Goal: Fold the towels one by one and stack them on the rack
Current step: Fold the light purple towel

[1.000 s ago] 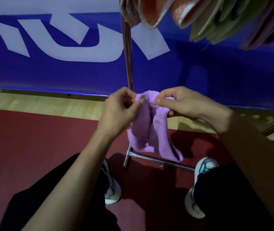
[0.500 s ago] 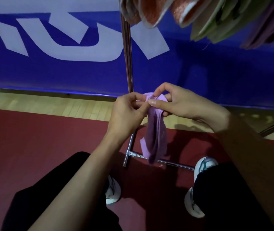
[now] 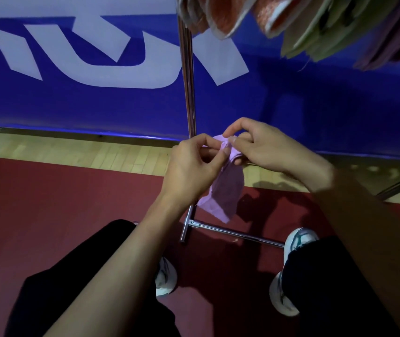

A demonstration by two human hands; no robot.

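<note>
**Hands pinch the lilac towel's top edge in mid-air**

Left hand (image 3: 191,166) and right hand (image 3: 259,144) meet at chest height, each with thumb and forefinger closed on the top of a small lilac towel (image 3: 223,190). The fingertips almost touch one another, so the grip is narrow and confined to the upper edge; the other fingers curl loosely behind. The cloth hangs straight down below the hands, just in front of the rack's upright pole (image 3: 188,93) and above its foot bar (image 3: 237,233) on the floor.

What could go wrong, as I judge it: the hold is only a fingertip pinch on bunched layers, and a slip of either thumb would let one layer fall open and undo the fold. If both slipped, the towel would drop to the red floor mat (image 3: 60,203) between the shoes. The hanging part is also unsupported, so any quick swing toward the rack could twist it and leave the edges out of line. Lifting it to the stack of towels (image 3: 291,23), far above the hands, means reaching past the pole, where the loose end might catch.

The towel itself looks soft, thin and limp. It is doubled lengthwise into a narrow strip, with a darker inner face showing and a lighter flap skewed at its lower corner. Its top is crumpled between the fingers.
</note>
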